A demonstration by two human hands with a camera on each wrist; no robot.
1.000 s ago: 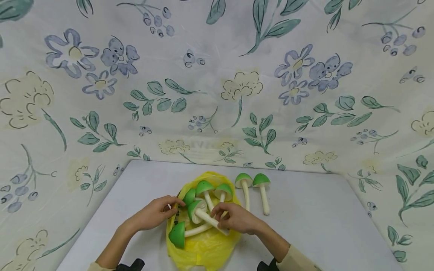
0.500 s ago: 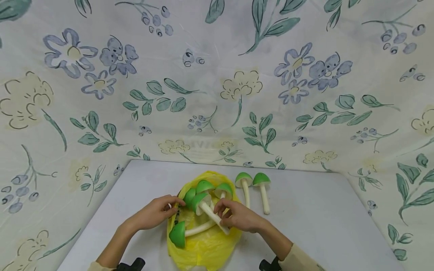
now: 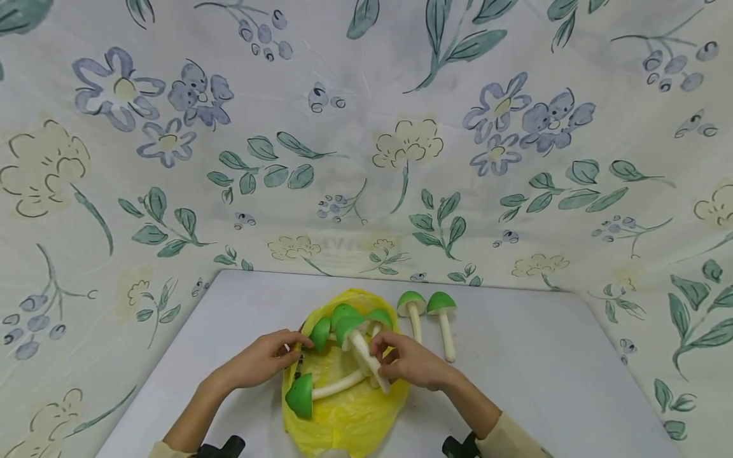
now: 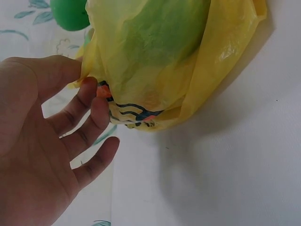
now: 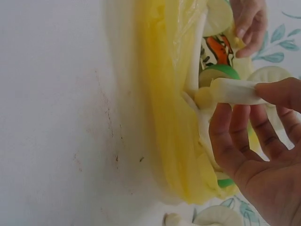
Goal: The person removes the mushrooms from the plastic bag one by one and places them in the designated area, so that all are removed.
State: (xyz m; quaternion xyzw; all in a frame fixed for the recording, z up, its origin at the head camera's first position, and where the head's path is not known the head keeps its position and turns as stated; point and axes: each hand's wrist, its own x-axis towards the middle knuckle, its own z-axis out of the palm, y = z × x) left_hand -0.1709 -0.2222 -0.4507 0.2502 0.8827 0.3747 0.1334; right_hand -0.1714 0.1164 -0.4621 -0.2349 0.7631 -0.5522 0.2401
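A crumpled yellow plastic bag [image 3: 349,429] lies on the table with its mouth spread. My left hand [image 3: 260,361] pinches the bag's left edge between thumb and fingers, close up in the left wrist view. With thumb and fingers, my right hand [image 3: 417,362] holds the white stem of a green-capped toy mushroom [image 3: 361,346] over the bag; its stem end [image 5: 235,91] shows in the right wrist view. Inside the bag rest several similar mushrooms, one with its cap [image 3: 300,396] at the lower left and others with caps [image 3: 321,334] near the back, partly hidden.
Two more green-capped mushrooms lie on the white table [image 3: 527,375] behind and right of the bag, the left one [image 3: 412,304] beside the right one [image 3: 442,304]. A flower-patterned cloth [image 3: 366,191] hangs behind and around the table.
My right hand has shifted slightly right, and the held mushroom's cap has moved up and right, over the back mushrooms. The left hand stays at the bag's edge.
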